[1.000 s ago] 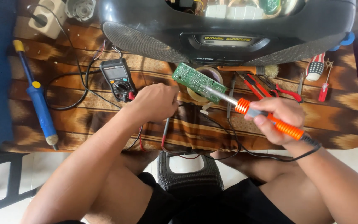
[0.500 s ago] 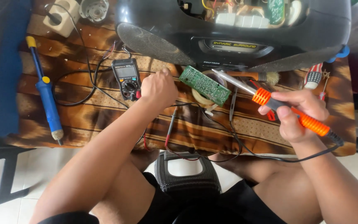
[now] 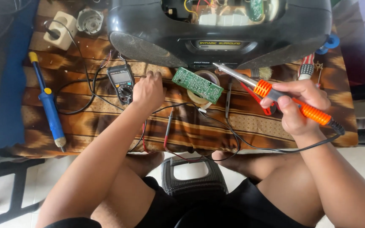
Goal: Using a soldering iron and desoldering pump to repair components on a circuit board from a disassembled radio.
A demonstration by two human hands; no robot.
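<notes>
Left hand (image 3: 148,90) has released the green rectangular circuit board (image 3: 197,85), which now lies on the roll of tape, and rests beside the black multimeter (image 3: 121,82). Right hand (image 3: 298,107) has raised the orange-handled soldering iron (image 3: 275,94) off the board.

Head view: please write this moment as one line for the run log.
right hand: holds orange soldering iron, tip above green circuit board | left hand: rests on cloth beside multimeter | blue desoldering pump: lying far left
</notes>
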